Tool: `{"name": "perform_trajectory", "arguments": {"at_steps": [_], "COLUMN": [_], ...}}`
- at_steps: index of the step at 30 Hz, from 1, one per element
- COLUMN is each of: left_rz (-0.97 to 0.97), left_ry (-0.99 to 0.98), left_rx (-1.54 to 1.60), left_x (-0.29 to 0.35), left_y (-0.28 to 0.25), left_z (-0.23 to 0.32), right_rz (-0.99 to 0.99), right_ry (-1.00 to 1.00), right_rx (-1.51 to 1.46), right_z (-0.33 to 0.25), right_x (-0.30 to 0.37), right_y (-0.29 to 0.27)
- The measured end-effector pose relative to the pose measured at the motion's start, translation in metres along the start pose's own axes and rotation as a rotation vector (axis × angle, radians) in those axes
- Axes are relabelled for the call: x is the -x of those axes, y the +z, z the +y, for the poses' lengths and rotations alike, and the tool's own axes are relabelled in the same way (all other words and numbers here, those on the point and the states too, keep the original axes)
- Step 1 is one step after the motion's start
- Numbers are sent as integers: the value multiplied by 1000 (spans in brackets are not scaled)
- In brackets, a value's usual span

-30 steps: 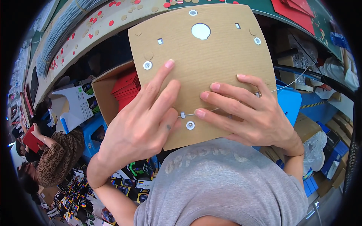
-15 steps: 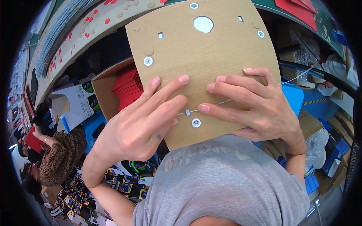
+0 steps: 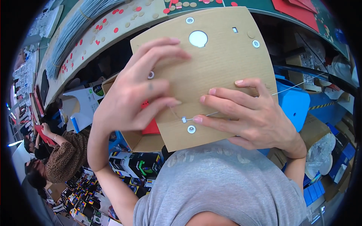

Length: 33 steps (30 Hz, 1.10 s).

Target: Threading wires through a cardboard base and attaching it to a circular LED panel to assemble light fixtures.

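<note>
A brown board (image 3: 222,64) lies tilted against my front, with a large round hole, small rectangular slots and several round metal fittings. My right hand (image 3: 252,113) grips its lower right part, fingers spread over the face and thumb at the near edge. Under those fingers a thin pale wire (image 3: 212,113) crosses the board and leads off to the right. It reaches a small white clip (image 3: 184,119) near the lower fitting (image 3: 191,129). Over the left side hovers my left hand (image 3: 139,86), blurred, its thumb and index finger pinched near a faint strand running down to the clip.
An open carton (image 3: 145,142) with red pieces stands below the board's left side. A bundle of grey wires (image 3: 71,37) and scattered red and tan discs lie on the far workbench. A blue bin (image 3: 296,103) is at the right; another person (image 3: 68,154) works at the left.
My left hand has lifted off the board and moved up and left, drawing the strand at the clip. The board has shifted slightly down and left; my right hand stays on it.
</note>
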<state>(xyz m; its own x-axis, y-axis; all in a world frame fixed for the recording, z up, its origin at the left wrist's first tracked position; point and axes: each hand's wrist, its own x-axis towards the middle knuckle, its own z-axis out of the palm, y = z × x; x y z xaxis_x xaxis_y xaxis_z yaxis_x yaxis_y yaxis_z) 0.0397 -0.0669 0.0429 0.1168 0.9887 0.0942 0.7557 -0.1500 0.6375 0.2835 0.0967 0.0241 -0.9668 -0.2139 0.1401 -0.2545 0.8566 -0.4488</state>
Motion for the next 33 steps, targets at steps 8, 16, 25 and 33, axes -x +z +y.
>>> {"name": "perform_trajectory", "arguments": {"at_steps": [8,16,25,33], "left_rz": [66,372,-171,-84], "left_ry": [-14,-244,-153,-152], "left_rx": [51,220,-103,-88], "left_x": [4,-4,-47,-30], "left_y": [19,19,58,64], "left_z": [-15,-3,64,51], "right_rz": [415,1173,1427,1189], "right_ry": [199,992,363,214], "right_rx": [-201,-573,-1316,-1397], "right_z": [4,54,129,164], "right_x": [48,78,13,3], "right_y": [-36,6,-70,-109]}}
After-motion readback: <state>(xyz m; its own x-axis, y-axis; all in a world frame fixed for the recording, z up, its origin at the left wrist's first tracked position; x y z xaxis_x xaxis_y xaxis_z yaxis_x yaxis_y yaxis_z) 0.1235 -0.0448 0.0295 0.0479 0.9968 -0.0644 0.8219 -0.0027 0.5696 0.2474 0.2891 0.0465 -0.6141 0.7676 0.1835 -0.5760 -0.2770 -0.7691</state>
